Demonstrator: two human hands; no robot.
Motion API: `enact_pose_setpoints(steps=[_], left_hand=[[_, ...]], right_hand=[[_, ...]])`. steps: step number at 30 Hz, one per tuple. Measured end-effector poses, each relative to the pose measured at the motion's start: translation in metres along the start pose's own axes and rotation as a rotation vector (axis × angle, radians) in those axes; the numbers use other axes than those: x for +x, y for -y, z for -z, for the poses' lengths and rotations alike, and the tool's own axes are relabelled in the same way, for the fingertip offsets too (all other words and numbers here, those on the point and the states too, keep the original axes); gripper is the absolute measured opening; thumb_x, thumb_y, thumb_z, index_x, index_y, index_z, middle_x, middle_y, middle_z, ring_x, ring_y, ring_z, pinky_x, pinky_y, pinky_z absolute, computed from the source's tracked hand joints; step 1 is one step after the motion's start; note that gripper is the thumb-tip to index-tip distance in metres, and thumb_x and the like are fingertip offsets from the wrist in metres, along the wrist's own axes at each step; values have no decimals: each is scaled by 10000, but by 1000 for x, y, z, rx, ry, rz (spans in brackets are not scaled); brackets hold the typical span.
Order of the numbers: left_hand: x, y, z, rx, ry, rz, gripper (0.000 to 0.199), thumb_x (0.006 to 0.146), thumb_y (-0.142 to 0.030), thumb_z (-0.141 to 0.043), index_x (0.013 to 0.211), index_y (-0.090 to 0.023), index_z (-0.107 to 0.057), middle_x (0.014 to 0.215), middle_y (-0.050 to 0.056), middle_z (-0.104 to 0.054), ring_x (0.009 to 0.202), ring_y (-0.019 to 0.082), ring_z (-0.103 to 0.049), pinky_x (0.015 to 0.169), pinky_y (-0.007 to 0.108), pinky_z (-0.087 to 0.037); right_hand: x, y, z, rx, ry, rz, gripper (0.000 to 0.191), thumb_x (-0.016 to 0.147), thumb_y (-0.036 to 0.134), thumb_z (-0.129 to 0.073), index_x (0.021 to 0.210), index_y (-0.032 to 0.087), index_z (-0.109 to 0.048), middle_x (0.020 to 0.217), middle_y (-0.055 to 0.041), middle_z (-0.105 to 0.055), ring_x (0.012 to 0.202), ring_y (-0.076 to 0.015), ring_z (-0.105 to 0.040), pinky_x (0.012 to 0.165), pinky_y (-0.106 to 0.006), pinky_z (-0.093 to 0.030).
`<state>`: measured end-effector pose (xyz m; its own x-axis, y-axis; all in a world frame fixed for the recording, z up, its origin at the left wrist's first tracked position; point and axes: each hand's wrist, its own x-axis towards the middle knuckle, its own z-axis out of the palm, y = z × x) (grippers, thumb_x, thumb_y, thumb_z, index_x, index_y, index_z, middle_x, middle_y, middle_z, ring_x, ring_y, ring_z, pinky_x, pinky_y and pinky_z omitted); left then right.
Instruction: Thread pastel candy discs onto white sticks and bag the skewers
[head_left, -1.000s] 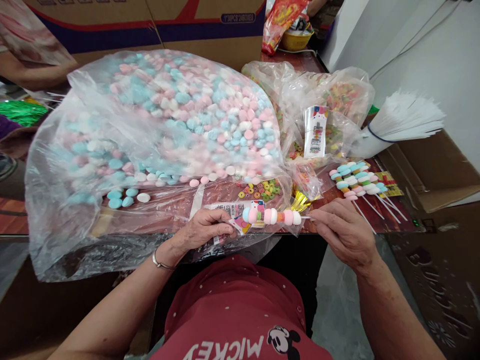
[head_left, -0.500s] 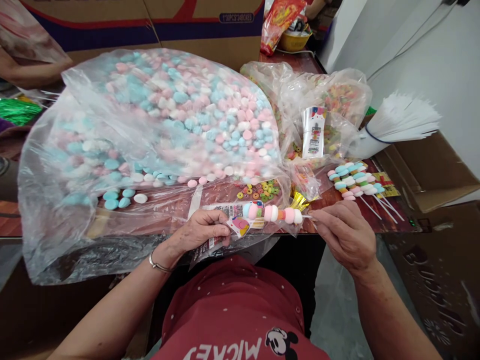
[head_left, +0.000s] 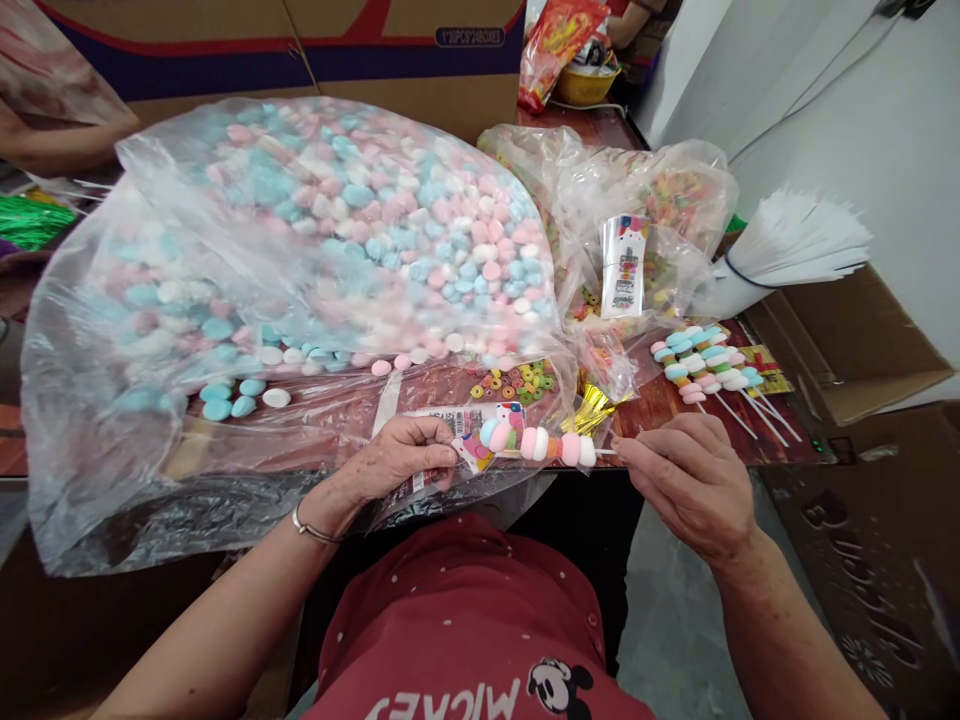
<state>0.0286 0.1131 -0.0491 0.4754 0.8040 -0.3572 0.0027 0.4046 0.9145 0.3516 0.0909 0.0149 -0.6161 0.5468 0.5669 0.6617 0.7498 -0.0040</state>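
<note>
My right hand (head_left: 686, 480) pinches the white stick of a marshmallow skewer (head_left: 534, 444), held level over the table's front edge. Pink, white and blue marshmallows with gummy rings between them are threaded on it. Thumb and fingers of my left hand (head_left: 405, 460) are closed on a printed plastic wrapper (head_left: 474, 452), whose patterned end meets the skewer's blue tip. Whether that tip is inside the wrapper I cannot tell. Behind lie more printed wrappers (head_left: 469, 418), loose gummy rings (head_left: 514, 380) and gold twist ties (head_left: 596, 408).
A big clear bag of marshmallows (head_left: 360, 230) covers the left and middle. Finished skewers (head_left: 705, 362) lie at right, near a container of white sticks (head_left: 795, 245). A wrapper stack (head_left: 624, 265) rests on a bag of gummy rings (head_left: 675, 190). Another person's arm (head_left: 67, 145) shows at far left.
The skewer's blue end has tilted up slightly and sits close to the wrapper's end. Both hands keep their grip, and the whole view has shifted a little.
</note>
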Motion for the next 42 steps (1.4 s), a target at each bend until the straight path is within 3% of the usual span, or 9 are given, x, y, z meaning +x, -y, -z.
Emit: enact_pose_setpoints(steps=[6, 14, 18, 25, 30, 36, 39, 42], left_hand=[[3, -10, 4, 75, 67, 121, 293, 633, -362, -793, 641, -136, -607, 508, 8, -621, 439, 96, -520, 429, 190, -323], [2, -24, 8, 153, 129, 97, 175, 635, -268, -767, 621, -143, -646, 521, -22, -566, 481, 72, -442, 437, 179, -306], [1, -23, 12, 172, 145, 80, 177, 646, -284, -766, 634, -149, -652, 527, -16, -578, 479, 81, -457, 439, 185, -321], [0, -19, 18, 231, 42, -16, 213, 650, -312, -764, 602, -150, -634, 529, -17, -559, 494, 82, -449, 455, 186, -329], [3, -18, 17, 292, 117, 12, 204, 703, -325, -723, 649, -147, -639, 536, -19, -558, 484, 77, -434, 451, 182, -320], [10, -12, 20, 390, 165, 50, 252, 760, -371, -689, 669, -146, -619, 552, -18, -549, 484, 78, -439, 439, 179, -312], [10, -13, 18, 365, 176, 53, 268, 753, -385, -688, 671, -146, -597, 550, -24, -543, 479, 75, -444, 441, 179, -323], [8, -16, 16, 358, 179, 62, 278, 737, -390, -698, 678, -143, -585, 561, -32, -544, 482, 69, -440, 452, 177, -334]], right_hand=[[3, -2, 7, -33, 37, 69, 192, 888, 119, -583, 1015, 255, -630, 755, 0, -669, 686, -157, -557, 683, -339, -422], [6, -5, 4, 39, 49, 75, 179, 887, 126, -583, 1016, 240, -629, 771, -6, -665, 709, -154, -543, 682, -329, -416], [6, -6, -2, 82, 68, 45, 224, 881, 133, -580, 1056, 258, -645, 766, -4, -669, 691, -150, -539, 657, -320, -398], [4, -6, -8, 117, 74, 50, 173, 880, 127, -586, 1005, 234, -640, 750, -6, -668, 679, -145, -521, 652, -312, -394], [7, -2, -5, 49, 66, 65, 190, 888, 135, -589, 1020, 266, -629, 785, 3, -682, 691, -143, -540, 680, -323, -386], [13, 6, -4, -30, 47, 85, 142, 887, 125, -589, 985, 221, -627, 759, -11, -678, 693, -154, -528, 691, -327, -377], [12, 8, -9, 8, 95, 44, 90, 894, 127, -562, 907, 183, -631, 665, -10, -621, 655, -157, -496, 649, -316, -364], [10, 8, -15, 80, 114, -47, 156, 911, 119, -510, 819, 168, -625, 638, -13, -589, 628, -151, -479, 622, -305, -360]])
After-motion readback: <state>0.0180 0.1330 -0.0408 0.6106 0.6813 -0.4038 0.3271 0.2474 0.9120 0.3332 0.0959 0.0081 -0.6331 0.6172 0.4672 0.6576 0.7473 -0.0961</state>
